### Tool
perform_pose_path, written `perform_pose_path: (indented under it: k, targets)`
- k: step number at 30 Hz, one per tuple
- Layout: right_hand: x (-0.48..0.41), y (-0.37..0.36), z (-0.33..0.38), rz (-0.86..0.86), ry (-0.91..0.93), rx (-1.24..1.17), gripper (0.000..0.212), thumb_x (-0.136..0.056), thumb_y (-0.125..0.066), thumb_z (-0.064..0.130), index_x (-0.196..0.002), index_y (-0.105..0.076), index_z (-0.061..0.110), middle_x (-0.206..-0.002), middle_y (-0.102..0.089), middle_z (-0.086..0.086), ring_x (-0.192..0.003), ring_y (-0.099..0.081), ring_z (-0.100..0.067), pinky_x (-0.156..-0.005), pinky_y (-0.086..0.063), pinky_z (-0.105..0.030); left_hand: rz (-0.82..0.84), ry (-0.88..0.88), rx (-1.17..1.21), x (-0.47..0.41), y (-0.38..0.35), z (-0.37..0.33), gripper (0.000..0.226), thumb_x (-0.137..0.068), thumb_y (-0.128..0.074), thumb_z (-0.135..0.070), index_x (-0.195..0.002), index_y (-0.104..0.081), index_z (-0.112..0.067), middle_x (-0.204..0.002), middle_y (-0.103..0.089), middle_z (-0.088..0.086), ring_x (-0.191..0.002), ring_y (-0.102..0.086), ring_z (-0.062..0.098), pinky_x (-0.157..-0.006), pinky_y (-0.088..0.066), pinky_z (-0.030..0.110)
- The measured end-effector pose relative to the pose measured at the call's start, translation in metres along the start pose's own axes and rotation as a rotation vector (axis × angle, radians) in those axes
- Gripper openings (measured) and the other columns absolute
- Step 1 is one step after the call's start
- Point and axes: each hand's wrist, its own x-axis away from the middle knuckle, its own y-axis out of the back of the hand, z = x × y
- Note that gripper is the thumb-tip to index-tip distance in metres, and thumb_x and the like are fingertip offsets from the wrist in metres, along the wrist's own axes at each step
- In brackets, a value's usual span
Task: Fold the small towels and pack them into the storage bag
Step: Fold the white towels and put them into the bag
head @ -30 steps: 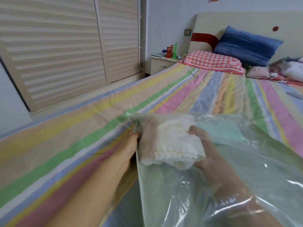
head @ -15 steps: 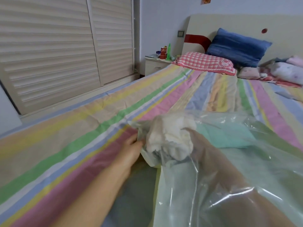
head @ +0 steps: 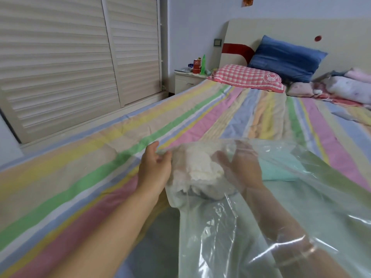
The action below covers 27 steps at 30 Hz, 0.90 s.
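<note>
Light is soft, even and fairly bright; source not visible, shadows faint. White glare streaks on the storage bag [head: 210, 237], near right, and the plastic hazes the right hand [head: 241, 167] behind it. Wide-angle bend bows the slatted doors [head: 60, 67] at far left. Whole frame slightly soft; striped sheet [head: 60, 177] smeared at near left.

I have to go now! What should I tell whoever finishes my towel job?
Left hand: outside the bag, seems to hold its edge.
Right hand: inside the bag, fingers straight, against the white towel.
Green towel: lies flat in the bag, just beyond the right hand.
Done: both towels are inside the bag, which lies on the bed.
Left: the white towel looks bunched, so probably smooth it down beside the green one, pull the right hand out, then close the bag.
</note>
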Motion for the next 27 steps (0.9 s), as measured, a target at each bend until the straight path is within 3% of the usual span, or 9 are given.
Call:
perform_pose_path:
  k: [5, 7, 11, 15, 18, 20, 22, 24, 27]
  targets:
    - [0.031, -0.006, 0.024, 0.114, 0.451, 0.316, 0.076, -0.083, 0.0, 0.058, -0.145, -0.035, 0.029, -0.154, -0.032, -0.002, -0.144, -0.021, -0.029, -0.117, -0.013, -0.051, 0.179, -0.11, -0.247, 0.005, -0.006, -0.014, 0.043, -0.096, -0.042, -0.038, -0.14, -0.041, -0.041, -0.135, -0.056, -0.002, -0.116, -0.056, 0.019, -0.101, -0.044, 0.039]
    - [0.037, -0.013, 0.029, 0.202, 0.485, 0.355, 0.08, -0.078, 0.002, 0.069, -0.15, -0.014, 0.039, -0.161, -0.011, 0.003, -0.148, -0.002, -0.027, -0.118, -0.002, -0.051, 0.262, -0.077, -0.332, 0.003, -0.007, -0.013, 0.047, -0.099, -0.037, -0.04, -0.146, -0.034, -0.036, -0.149, -0.041, -0.006, -0.135, -0.041, 0.017, -0.112, -0.033, 0.038]
    - [0.035, -0.047, 0.008, 0.267, 0.551, 0.488, 0.072, -0.082, -0.002, 0.069, -0.149, 0.007, 0.044, -0.162, 0.005, 0.001, -0.147, 0.01, -0.032, -0.116, -0.005, -0.056, 0.294, -0.015, -0.447, -0.002, -0.001, 0.0, 0.055, -0.1, -0.034, -0.043, -0.152, -0.02, -0.032, -0.16, -0.021, -0.006, -0.146, -0.021, 0.016, -0.118, -0.023, 0.042]
    - [0.031, -0.069, 0.005, 0.289, 0.556, 0.559, 0.073, -0.081, 0.0, 0.065, -0.15, 0.002, 0.04, -0.161, -0.002, 0.0, -0.147, 0.003, -0.035, -0.113, -0.008, -0.061, 0.339, -0.279, -0.568, -0.003, -0.004, -0.003, 0.051, -0.102, -0.034, -0.035, -0.152, -0.021, -0.034, -0.161, -0.009, -0.012, -0.148, -0.007, 0.007, -0.121, -0.012, 0.036]
    - [0.033, -0.067, 0.01, 0.24, 0.543, 0.512, 0.074, -0.084, -0.007, 0.064, -0.152, -0.003, 0.033, -0.161, -0.012, -0.001, -0.148, -0.005, -0.034, -0.113, -0.01, -0.061, 0.501, -0.221, -0.525, 0.0, -0.018, -0.012, 0.047, -0.103, -0.025, -0.041, -0.15, -0.026, -0.036, -0.158, -0.02, -0.014, -0.147, -0.014, 0.009, -0.12, -0.013, 0.033]
    - [0.043, -0.056, 0.005, 0.237, 0.53, 0.409, 0.079, -0.084, -0.004, 0.073, -0.152, -0.002, 0.034, -0.162, -0.006, 0.001, -0.149, 0.003, -0.026, -0.117, -0.002, -0.055, 0.551, -0.079, -0.537, 0.002, -0.021, -0.015, 0.06, -0.096, -0.019, -0.064, -0.149, -0.028, -0.036, -0.155, -0.027, -0.013, -0.147, -0.019, 0.016, -0.119, -0.012, 0.031]
    - [0.063, -0.039, -0.008, 0.187, 0.493, 0.28, 0.089, -0.081, 0.0, 0.078, -0.153, -0.01, 0.028, -0.161, -0.008, 0.001, -0.149, 0.003, -0.019, -0.119, -0.001, -0.047, 0.56, 0.001, -0.516, -0.007, -0.024, -0.009, 0.098, -0.069, -0.016, -0.095, -0.149, -0.025, -0.039, -0.158, -0.023, -0.009, -0.148, -0.016, 0.018, -0.121, -0.008, 0.039]
    - [0.085, -0.016, -0.026, 0.149, 0.403, 0.224, 0.097, -0.077, 0.008, 0.08, -0.153, -0.008, 0.022, -0.161, -0.008, 0.0, -0.149, 0.002, -0.017, -0.12, 0.0, -0.041, 0.63, -0.063, -0.763, -0.001, -0.027, -0.007, 0.086, -0.082, -0.013, -0.084, -0.153, -0.013, -0.034, -0.161, -0.005, -0.009, -0.15, -0.002, 0.016, -0.121, -0.001, 0.045]
    - [0.123, 0.023, -0.064, 0.227, 0.304, 0.323, 0.104, -0.062, 0.027, 0.083, -0.148, 0.01, 0.027, -0.159, 0.01, 0.007, -0.144, 0.019, -0.01, -0.117, 0.011, -0.034, 0.479, -0.361, -1.175, 0.028, -0.031, -0.002, 0.068, -0.099, -0.015, -0.055, -0.154, 0.008, -0.022, -0.161, 0.016, -0.001, -0.147, 0.017, 0.015, -0.118, 0.012, 0.049]
